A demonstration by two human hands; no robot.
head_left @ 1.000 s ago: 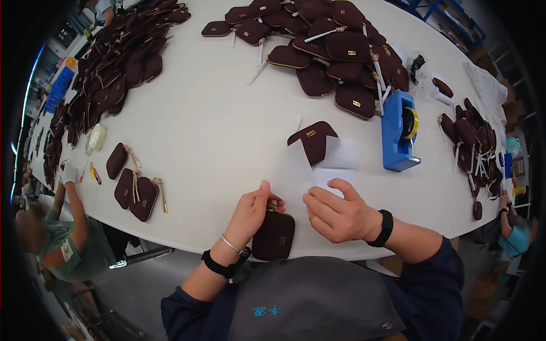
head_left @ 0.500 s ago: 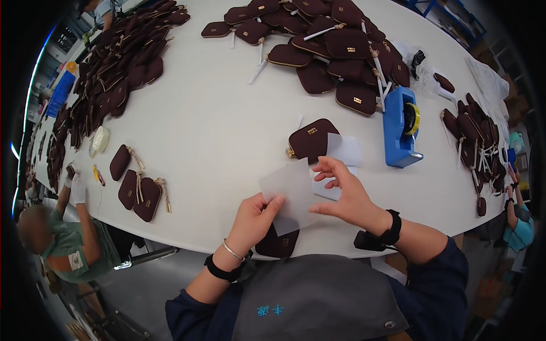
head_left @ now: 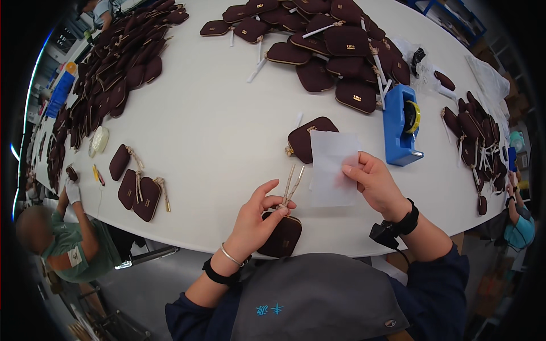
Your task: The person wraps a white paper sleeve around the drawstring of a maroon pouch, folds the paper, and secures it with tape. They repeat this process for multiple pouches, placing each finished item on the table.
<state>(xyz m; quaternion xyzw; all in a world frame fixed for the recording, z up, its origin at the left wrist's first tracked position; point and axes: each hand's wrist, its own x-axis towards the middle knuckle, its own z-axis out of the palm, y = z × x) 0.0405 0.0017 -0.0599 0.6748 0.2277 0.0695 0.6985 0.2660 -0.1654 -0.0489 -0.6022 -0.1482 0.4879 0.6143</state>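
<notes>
My left hand (head_left: 257, 219) pinches a beige cord zip pull (head_left: 291, 190) with metal tips, its two ends pointing up from between my fingers. The cord is at the top of a dark maroon zip pouch (head_left: 281, 237) lying near the table edge in front of me. To the right, my right hand (head_left: 375, 184) grips thin white translucent paper (head_left: 331, 167) between thumb and fingers; whether it is one sheet or more I cannot tell. Just beyond, another maroon pouch (head_left: 304, 142) is partly covered by the paper's upper corner.
A blue tape dispenser (head_left: 398, 128) stands right of the paper. Maroon pouches are heaped at the far middle (head_left: 347, 42), far left (head_left: 122, 62) and right (head_left: 472, 133). Several pouches (head_left: 149, 199) lie at the left. A co-worker (head_left: 79, 244) with white gloves sits at the left edge.
The paper has left my left hand and moved right, now in my right hand, which has closed on it. My left hand now pinches the cord, and the near pouch is uncovered.
</notes>
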